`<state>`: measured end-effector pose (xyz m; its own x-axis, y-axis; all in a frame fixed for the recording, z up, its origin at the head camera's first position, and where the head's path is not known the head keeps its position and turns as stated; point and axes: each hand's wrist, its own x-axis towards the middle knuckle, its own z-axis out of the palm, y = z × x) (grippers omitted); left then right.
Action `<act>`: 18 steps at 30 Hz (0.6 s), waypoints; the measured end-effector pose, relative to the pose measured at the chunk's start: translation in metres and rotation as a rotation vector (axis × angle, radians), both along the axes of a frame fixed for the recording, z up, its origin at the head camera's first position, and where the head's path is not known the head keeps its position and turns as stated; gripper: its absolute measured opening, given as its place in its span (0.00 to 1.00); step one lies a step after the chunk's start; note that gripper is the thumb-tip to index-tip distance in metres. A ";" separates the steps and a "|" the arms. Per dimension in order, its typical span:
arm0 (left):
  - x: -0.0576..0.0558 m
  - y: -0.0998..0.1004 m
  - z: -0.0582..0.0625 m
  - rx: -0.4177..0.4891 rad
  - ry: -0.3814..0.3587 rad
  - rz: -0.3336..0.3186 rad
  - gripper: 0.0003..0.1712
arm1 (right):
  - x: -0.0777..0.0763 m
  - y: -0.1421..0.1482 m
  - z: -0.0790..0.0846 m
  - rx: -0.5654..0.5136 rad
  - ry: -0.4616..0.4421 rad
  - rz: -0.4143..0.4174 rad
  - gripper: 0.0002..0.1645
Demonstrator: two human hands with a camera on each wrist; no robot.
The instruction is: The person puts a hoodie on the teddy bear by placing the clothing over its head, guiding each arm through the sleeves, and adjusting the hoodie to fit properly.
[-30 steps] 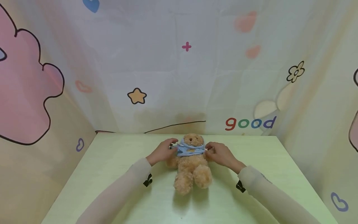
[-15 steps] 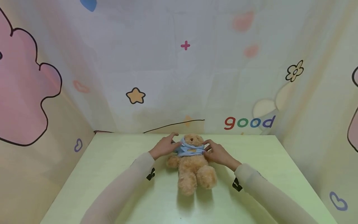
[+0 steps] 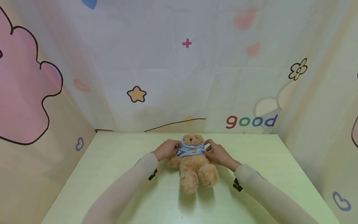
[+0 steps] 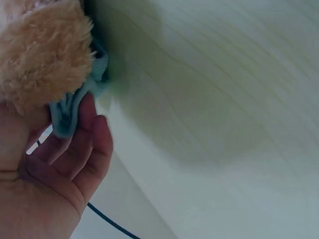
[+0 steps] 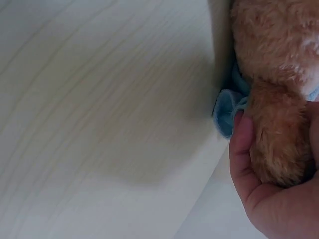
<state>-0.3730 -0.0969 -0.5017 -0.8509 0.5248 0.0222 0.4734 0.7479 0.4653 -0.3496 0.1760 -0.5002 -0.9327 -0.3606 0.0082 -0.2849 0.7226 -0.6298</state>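
Observation:
A light-brown teddy bear (image 3: 193, 163) lies face up on the table, its feet toward me. Its small blue hoodie (image 3: 191, 150) is bunched up round the chest and neck, leaving the belly bare. At the bear's side on the left, my left hand (image 3: 167, 149) pinches a fold of the hoodie; the left wrist view shows this cloth (image 4: 65, 117) between the fingers. On the other side my right hand (image 3: 219, 154) curls round the bear's furry arm (image 5: 279, 139), with a fingertip right at the blue sleeve edge (image 5: 227, 112). The thumbs are largely hidden.
The pale green table (image 3: 117, 174) ends at a printed cloth backdrop (image 3: 173, 77) just beyond the bear's head. Cloth walls rise on both sides. A dark cord (image 4: 112, 221) crosses below the left hand in its wrist view.
My left hand has shifted right and its fingers have closed on the hoodie. The bear's legs have swung to the right. My right hand has moved in slightly toward the bear.

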 end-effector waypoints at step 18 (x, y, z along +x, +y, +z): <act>0.030 -0.014 -0.012 0.796 -0.934 0.084 0.13 | 0.020 -0.001 0.045 0.078 -0.068 0.178 0.26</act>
